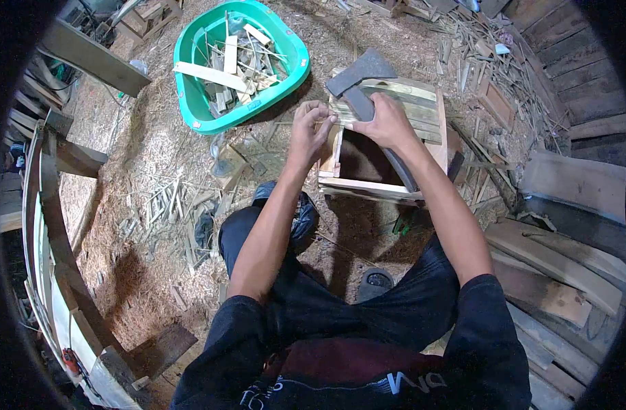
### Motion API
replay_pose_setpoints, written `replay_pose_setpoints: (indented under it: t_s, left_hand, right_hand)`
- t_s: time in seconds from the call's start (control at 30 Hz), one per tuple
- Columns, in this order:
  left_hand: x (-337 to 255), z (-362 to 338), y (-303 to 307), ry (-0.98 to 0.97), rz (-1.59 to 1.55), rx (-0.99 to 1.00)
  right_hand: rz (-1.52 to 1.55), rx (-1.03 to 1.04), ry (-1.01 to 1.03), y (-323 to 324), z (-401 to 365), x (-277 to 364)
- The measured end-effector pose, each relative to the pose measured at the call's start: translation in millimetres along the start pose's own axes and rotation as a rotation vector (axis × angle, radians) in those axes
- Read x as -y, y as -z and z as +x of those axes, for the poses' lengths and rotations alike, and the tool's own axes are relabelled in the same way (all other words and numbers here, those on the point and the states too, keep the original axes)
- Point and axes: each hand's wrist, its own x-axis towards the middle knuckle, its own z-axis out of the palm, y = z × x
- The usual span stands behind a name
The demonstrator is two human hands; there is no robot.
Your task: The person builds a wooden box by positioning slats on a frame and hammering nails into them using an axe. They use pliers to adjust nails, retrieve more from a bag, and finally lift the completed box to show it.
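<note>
An axe (361, 73) with a dark metal head lies across the top of a small wooden crate (426, 113), its handle slanting down toward me. My right hand (385, 125) is closed around the handle below the head, its thumb reaching toward the crate's slats. My left hand (309, 132) is beside it at the crate's left corner, with the fingers pinched together near the slat ends. Whatever those left fingers hold, if anything, is too small to make out. Between my forearms, the crate's dark inside shows through an opening.
A green plastic tub (239, 123) of wood offcuts stands ahead on the left. Wood shavings cover the floor. Boards (559, 266) are stacked at my right, and a curved wooden frame (50, 225) runs along my left. A plank wall (579, 68) rises at the far right.
</note>
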Motion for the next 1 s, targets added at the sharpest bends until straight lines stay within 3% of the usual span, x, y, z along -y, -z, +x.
replay_pose_setpoints:
  t_s: [0.4,0.6,0.7,0.9,1.0]
  left_hand:
    - [2.3,-0.1,2.6,-0.017,0.068,0.047]
    - [4.4,-2.6,1.5,0.008,0.001,0.032]
    - [3.9,-2.1,1.8,0.014,-0.013,0.031]
    - [2.6,-2.2,2.7,-0.03,0.0,-0.011]
    - [4.0,-3.0,0.2,-0.02,-0.036,-0.013]
  right_hand:
    - [0.015,-0.031,0.056,-3.3,-1.0,-2.8]
    - [0.214,-0.083,-0.007,1.3,-9.0,3.8]
    - [0.072,-0.172,0.08,14.6,-17.5,8.2]
    - [-0.172,0.125,0.031,52.3,-38.9,36.3]
    - [-0.217,0.122,0.025,48.0,-41.2,43.8]
